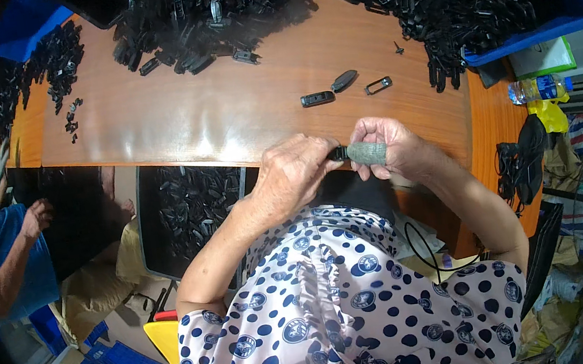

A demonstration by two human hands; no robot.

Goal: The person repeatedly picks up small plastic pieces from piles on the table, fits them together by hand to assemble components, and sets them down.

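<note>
One black part [337,154] between the hands, over the desk's [174,116] near edge. Left hand [296,170] pinched closed on it; right hand [391,149] curled, its finger sleeve [368,153] meeting the part (grip hidden). Beyond: two casings [317,99], a frame [379,85]. Further: centre heap [213,20], right heap [437,7]. Seemingly mid-piece, plenty left; whether the tray's [242,181] pieces [196,208] are done, cannot tell.
</note>
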